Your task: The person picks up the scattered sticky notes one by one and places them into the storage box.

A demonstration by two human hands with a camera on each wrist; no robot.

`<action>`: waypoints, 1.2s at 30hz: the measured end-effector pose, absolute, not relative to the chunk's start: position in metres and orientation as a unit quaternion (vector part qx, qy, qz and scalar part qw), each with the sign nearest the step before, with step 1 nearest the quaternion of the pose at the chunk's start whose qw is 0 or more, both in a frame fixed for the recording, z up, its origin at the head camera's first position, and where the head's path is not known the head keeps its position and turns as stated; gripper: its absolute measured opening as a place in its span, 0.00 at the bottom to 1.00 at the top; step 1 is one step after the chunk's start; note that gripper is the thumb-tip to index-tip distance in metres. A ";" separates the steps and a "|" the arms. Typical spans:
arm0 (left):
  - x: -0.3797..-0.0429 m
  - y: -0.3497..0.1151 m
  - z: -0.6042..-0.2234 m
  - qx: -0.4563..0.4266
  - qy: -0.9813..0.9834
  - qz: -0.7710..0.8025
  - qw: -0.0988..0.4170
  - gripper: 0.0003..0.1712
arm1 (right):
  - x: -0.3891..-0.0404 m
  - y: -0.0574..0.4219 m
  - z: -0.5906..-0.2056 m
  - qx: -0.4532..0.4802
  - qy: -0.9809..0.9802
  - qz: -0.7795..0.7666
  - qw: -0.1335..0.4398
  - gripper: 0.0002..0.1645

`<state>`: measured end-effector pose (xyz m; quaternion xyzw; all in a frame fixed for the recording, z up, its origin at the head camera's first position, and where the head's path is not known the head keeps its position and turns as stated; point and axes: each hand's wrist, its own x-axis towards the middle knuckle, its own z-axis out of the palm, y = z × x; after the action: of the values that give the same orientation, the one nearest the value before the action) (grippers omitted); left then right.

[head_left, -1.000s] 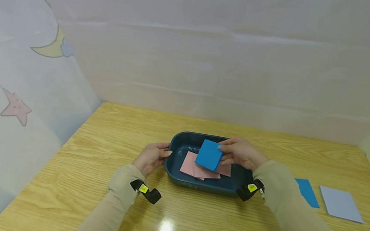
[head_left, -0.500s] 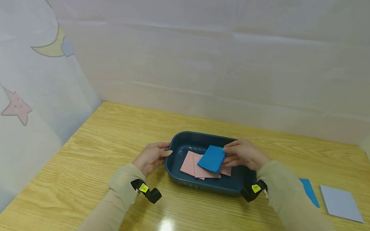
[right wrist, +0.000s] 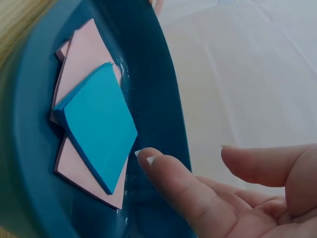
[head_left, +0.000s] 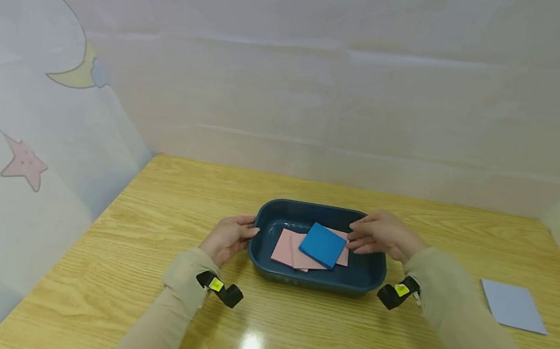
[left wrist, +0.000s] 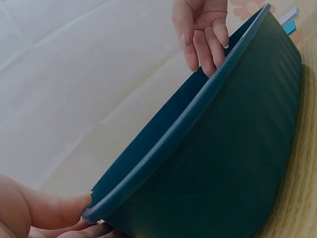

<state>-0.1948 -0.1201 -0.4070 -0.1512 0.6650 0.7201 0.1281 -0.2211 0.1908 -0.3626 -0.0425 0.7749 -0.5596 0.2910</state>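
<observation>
A dark teal plastic tub [head_left: 314,283] stands on the wooden table. My left hand [head_left: 229,238] pinches its left rim, thumb inside and fingers outside, as the left wrist view shows. In the tub several pink square note pads [head_left: 283,248] lie overlapping. On top of them rests a blue square note pad [right wrist: 101,129], turned at an angle. My right hand [head_left: 379,235] hovers over the tub's right end, just beside the blue pad. In the right wrist view its thumb is apart from the fingers [right wrist: 171,181], and nothing is between them.
A pale lilac square pad [head_left: 513,306] lies on the table [head_left: 340,345] to the right. Another blue pad [left wrist: 290,28] shows beyond the tub in the left wrist view; the right sleeve [head_left: 456,315] hides it in the head view. A pale printed sheet [head_left: 293,96] hangs behind.
The right hand has lowered the blue pad onto the pink pads, let go of it and drawn slightly right. The left hand has stayed at the rim.
</observation>
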 end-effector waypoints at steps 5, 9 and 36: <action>-0.195 -0.121 -0.407 -0.153 0.664 0.720 0.129 0.26 | -0.219 0.195 -0.360 -0.048 0.776 -0.559 0.289 0.29; -0.196 -0.122 -0.406 -0.156 0.664 0.720 0.131 0.25 | -0.218 0.198 -0.358 -0.053 0.775 -0.560 0.288 0.28; -0.197 -0.124 -0.409 -0.148 0.666 0.720 0.126 0.24 | -0.204 0.235 -0.347 -0.062 0.773 -0.571 0.271 0.32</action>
<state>-0.1969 -0.1237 -0.4085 -0.1484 0.6661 0.7200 0.1262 -0.2040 0.2345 -0.3465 -0.0616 0.7729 -0.5705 0.2709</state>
